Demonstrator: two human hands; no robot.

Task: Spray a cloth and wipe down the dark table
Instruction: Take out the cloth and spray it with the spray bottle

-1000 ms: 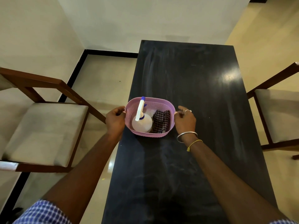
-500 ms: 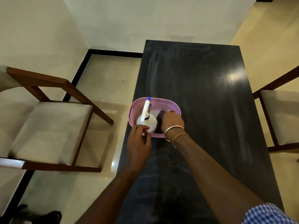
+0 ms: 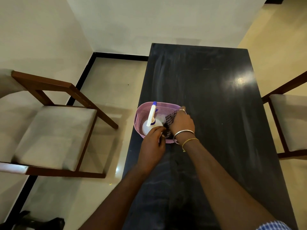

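A pink plastic basket (image 3: 141, 113) stands at the left edge of the dark table (image 3: 216, 97). Inside it lies a white spray bottle (image 3: 152, 121) with a blue nozzle tip, leaning toward the far side. Beside the bottle is a dark checked cloth (image 3: 170, 119). My right hand (image 3: 181, 122) reaches into the basket and grips the cloth, lifting part of it above the rim. My left hand (image 3: 152, 146) rests at the basket's near rim, its fingertips curled over the edge next to the bottle's base.
A wooden chair with a pale cushion (image 3: 54, 133) stands on the floor left of the table. A second chair (image 3: 289, 120) sits at the right side. The tabletop shows dusty streaks and a light glare (image 3: 239, 80). A wall corner lies beyond.
Both hands left the basket's side handles. The right hand went into the basket and took hold of the cloth, now raising it. The left hand moved to the near rim.
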